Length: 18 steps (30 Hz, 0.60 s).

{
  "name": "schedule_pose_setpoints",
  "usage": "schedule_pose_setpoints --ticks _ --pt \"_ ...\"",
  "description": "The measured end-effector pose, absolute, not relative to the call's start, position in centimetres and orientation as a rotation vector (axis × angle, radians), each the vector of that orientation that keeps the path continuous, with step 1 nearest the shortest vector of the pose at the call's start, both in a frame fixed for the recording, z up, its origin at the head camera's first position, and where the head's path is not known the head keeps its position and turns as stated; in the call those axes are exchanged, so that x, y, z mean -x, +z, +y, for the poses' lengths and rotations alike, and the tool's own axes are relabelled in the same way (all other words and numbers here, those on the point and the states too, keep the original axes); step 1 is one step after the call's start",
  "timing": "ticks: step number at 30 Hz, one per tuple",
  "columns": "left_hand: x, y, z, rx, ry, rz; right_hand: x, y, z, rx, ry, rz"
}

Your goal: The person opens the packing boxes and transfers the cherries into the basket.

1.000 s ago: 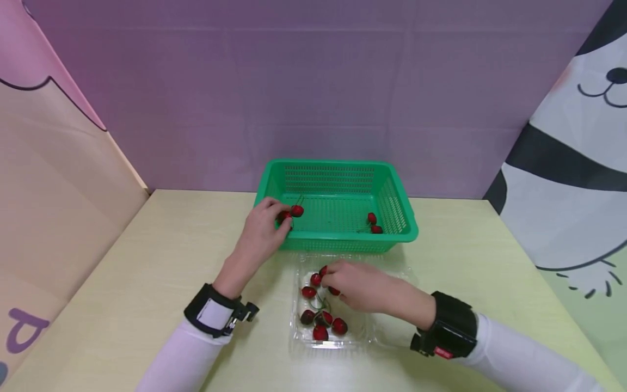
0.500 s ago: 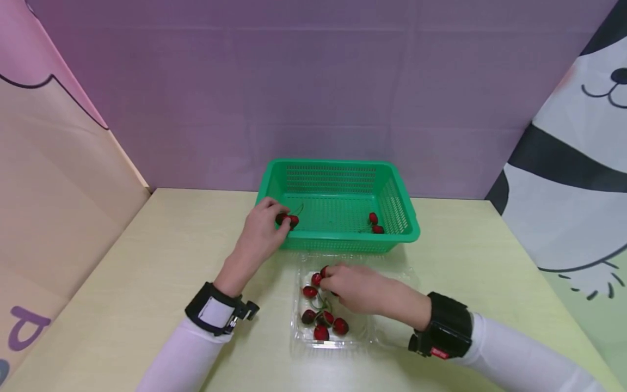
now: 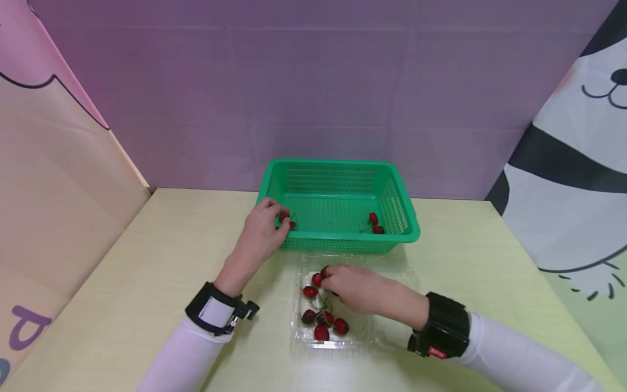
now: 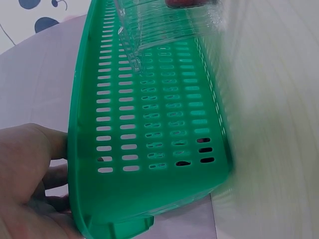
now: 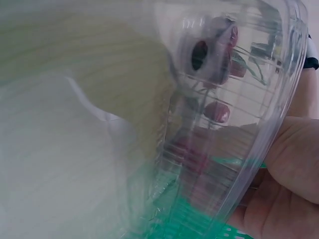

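In the head view, my left hand reaches over the left end of a green plastic basket, its fingers bent loosely inside the rim. Two cherries lie low by the fingertips, partly hidden by them. Dark red patches show through the lowest basket slots in the left wrist view. My right hand is inside a clear plastic box, fingertips right at the cherries near its far side. Whether those fingers pinch a cherry I cannot tell. Several more cherries with green stems lie in the box's near part.
Two cherries lie in the basket's right end. The box's clear lid spreads to its right on the pale wooden table. A purple cloth wall stands behind the basket, with printed panels on both sides.
The cherries by my left fingers have dropped lower into the basket's left end, out of the loosened fingers. My right hand has shifted slightly left and covers a cherry seen beneath it earlier.
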<state>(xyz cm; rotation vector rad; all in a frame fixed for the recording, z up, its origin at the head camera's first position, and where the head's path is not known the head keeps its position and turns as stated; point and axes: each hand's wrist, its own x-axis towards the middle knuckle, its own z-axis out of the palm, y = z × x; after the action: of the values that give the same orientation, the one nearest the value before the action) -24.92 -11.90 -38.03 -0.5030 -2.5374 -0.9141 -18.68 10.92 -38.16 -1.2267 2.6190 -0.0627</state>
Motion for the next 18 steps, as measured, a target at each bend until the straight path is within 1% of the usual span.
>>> schedule_pose_setpoints --ticks 18 --pt "24.91 -38.12 -11.76 0.550 -0.921 -2.490 19.02 -38.28 11.15 1.256 -0.163 2.677"
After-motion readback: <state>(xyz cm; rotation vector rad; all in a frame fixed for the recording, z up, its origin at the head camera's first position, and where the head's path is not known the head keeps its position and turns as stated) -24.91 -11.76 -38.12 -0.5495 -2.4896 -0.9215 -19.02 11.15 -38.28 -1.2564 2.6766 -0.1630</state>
